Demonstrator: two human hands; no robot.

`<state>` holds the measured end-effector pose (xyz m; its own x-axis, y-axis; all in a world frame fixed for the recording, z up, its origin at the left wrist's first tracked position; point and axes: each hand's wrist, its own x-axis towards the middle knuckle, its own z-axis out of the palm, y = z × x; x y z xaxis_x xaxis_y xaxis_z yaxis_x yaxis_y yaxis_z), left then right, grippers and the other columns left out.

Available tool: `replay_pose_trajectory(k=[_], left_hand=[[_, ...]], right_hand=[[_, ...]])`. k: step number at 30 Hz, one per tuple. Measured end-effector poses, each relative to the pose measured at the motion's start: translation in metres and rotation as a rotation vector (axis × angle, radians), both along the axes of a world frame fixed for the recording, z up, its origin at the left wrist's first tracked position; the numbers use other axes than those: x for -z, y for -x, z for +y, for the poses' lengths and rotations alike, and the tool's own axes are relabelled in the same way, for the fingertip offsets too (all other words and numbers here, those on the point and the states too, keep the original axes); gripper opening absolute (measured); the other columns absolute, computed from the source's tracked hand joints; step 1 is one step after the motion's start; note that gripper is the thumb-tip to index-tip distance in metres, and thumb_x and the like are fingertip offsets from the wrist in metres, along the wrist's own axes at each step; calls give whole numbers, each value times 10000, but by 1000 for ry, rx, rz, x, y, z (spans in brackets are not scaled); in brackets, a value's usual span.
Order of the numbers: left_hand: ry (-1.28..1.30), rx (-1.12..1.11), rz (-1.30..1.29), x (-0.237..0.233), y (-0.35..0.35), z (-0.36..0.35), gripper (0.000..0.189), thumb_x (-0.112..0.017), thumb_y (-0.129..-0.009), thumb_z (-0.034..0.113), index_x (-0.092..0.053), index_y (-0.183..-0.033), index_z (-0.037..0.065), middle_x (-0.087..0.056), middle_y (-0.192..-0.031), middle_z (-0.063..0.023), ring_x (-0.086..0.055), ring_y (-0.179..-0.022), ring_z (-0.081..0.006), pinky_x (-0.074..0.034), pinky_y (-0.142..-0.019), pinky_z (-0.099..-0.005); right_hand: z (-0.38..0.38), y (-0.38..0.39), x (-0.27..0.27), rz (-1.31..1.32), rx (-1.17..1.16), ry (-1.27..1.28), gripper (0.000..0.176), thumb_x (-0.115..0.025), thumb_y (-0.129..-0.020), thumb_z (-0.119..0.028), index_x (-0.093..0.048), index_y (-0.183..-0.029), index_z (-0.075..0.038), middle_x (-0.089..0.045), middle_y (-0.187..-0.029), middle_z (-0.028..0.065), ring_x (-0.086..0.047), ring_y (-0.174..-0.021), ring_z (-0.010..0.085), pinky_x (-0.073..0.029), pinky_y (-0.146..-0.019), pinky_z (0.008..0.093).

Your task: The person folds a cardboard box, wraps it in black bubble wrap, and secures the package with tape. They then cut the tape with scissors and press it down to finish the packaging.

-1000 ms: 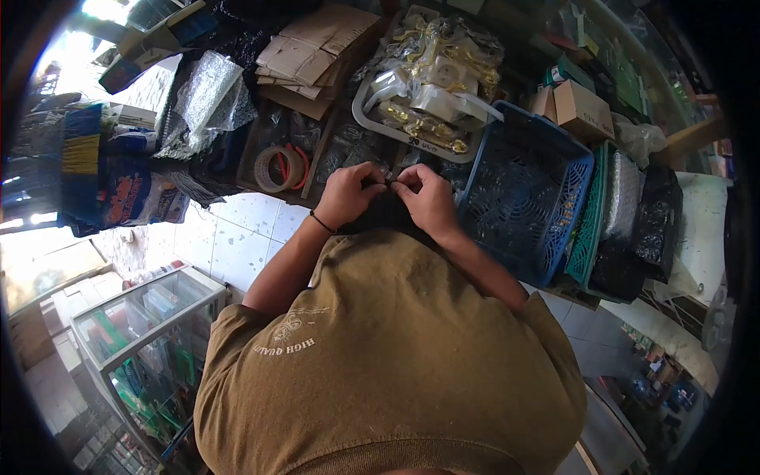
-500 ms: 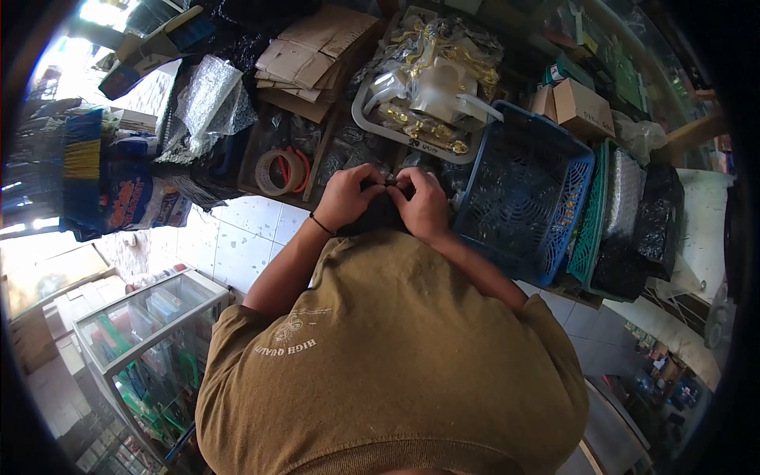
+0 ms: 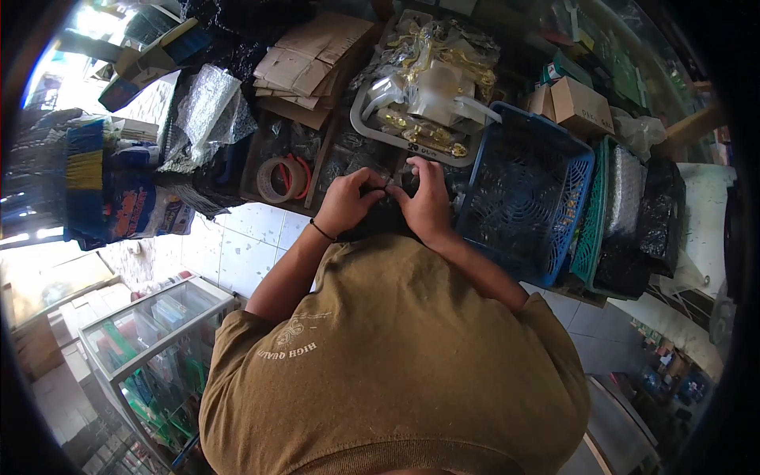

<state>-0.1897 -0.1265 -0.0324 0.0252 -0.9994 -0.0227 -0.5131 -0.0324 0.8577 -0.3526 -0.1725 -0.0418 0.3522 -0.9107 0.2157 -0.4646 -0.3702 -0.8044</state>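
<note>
My left hand (image 3: 346,202) is closed, its thumb and index finger pinched close to a tiny item between the two hands that is too small to name. Beside it, my right hand (image 3: 425,199) has its thumb at the same spot, with the index finger raised and curled. Both hands are just in front of the compartments of a wooden drawer (image 3: 313,172) holding small plastic packets. A roll of tape (image 3: 265,188) and red-handled scissors (image 3: 304,176) lie in the left compartment. Behind the hands stands a white tray (image 3: 419,146) full of bagged gold-coloured pieces.
On the right is a blue plastic basket (image 3: 518,275), then a green basket (image 3: 582,265) with bubble wrap (image 3: 625,194). Flattened cardboard (image 3: 305,65) lies behind the drawer. A small cardboard box (image 3: 582,107) sits at the back right. A glass cabinet (image 3: 154,336) stands lower left.
The index finger of my right hand has lifted away from the pinch and moved up. My left hand has stayed almost in place. The view has shifted slightly.
</note>
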Motion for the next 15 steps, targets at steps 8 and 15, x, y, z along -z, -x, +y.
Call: replay_pose_trajectory(k=[8, 15], left_hand=[[-33, -3, -25, -5, 0, 0, 187, -680, -723, 84, -598, -884, 35, -644, -809, -118, -628, -776, -288, -483, -679, -336], [-62, 16, -3, 0, -2, -2, 191, -675, -742, 80, -601, -910, 29, -640, -836, -108, -628, -796, -243, -469, -703, -303]], right_hand=[[-6, 7, 3, -42, 14, -47, 415, -719, -689, -71, -491, -1035, -63, -490, -904, 104, -539, -802, 272, -443, -664, 375], [3, 18, 2, -82, -147, 38, 194, -682, -703, -22, -594, -875, -41, -500, -893, 109, -550, -817, 259, -452, -693, 332]])
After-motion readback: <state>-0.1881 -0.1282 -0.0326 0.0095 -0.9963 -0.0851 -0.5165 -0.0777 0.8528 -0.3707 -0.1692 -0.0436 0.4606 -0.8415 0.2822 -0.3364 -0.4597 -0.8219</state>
